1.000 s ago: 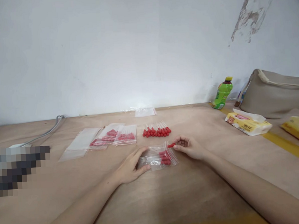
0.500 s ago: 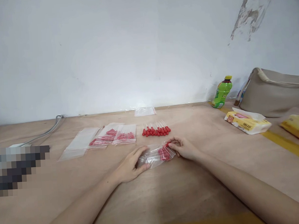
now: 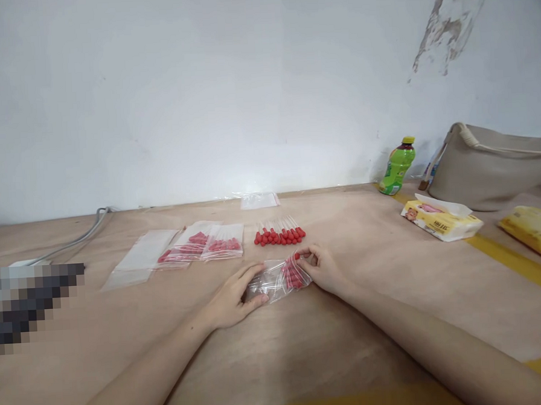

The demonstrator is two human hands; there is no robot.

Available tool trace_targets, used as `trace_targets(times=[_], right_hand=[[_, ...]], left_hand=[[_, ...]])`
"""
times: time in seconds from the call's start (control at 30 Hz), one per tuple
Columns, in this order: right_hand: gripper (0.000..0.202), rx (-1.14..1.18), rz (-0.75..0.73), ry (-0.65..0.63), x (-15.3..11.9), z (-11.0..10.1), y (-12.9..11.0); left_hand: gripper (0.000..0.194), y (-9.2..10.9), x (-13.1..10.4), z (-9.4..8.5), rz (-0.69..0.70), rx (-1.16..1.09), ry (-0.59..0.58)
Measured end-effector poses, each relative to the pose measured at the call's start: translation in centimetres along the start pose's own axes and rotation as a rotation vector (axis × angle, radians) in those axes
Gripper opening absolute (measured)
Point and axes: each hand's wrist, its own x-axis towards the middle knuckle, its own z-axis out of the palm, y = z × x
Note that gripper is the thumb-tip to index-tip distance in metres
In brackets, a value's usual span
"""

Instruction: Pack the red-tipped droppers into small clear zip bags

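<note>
A clear plastic zip bag (image 3: pixel 274 281) with several red-tipped sticks (image 3: pixel 293 272) inside lies between my hands. My left hand (image 3: pixel 234 295) holds its left end, thumb at the near edge and fingers at the far edge. At the bag's right end, my right hand (image 3: pixel 318 267) pinches a red-tipped stick at its red end, by the bag's mouth. How far that stick reaches into the bag is hard to make out. Just beyond, a row of loose red-tipped sticks (image 3: pixel 279 235) lies with red ends towards me and thin pale shafts pointing to the wall.
Filled zip bags (image 3: pixel 222 244) overlap on the left, beside flat bags without sticks (image 3: pixel 139 254). Another flat bag (image 3: pixel 259 200) lies by the wall. On the right stand a green bottle (image 3: pixel 397 167), a tissue pack (image 3: pixel 443 219) and a beige handbag (image 3: pixel 468 171). A grey cable (image 3: pixel 84 236) runs at left.
My right hand has moved slightly left, bringing the pinched stick closer in over the bag's right end. My left hand keeps its hold. The whole view has shifted a little.
</note>
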Motion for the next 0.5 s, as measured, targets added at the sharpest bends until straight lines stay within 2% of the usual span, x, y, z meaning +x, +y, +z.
trace_targets(times=[0.1, 0.2, 0.33, 0.4, 0.5], right_hand=[[0.015, -0.102, -0.062, -0.044, -0.2, -0.3, -0.7], [0.020, -0.189, -0.013, -0.125, -0.1, -0.9, -1.3], [0.027, -0.213, 0.051, -0.094, 0.1, -1.1, -1.3], [0.022, -0.195, -0.002, -0.095, 0.1, -1.1, -1.1], [0.020, -0.236, -0.120, -0.189, -0.1, -1.2, -0.9]], left_hand=[[0.050, 0.1, 0.0, 0.0, 0.014, 0.005, 0.008], [0.049, 0.1, -0.1, -0.1, 0.017, 0.013, 0.013], [0.051, 0.1, -0.1, -0.1, 0.003, 0.019, -0.001], [0.051, 0.0, -0.2, -0.1, -0.002, 0.023, -0.004], [0.051, -0.1, -0.1, 0.0, 0.002, 0.021, 0.003]])
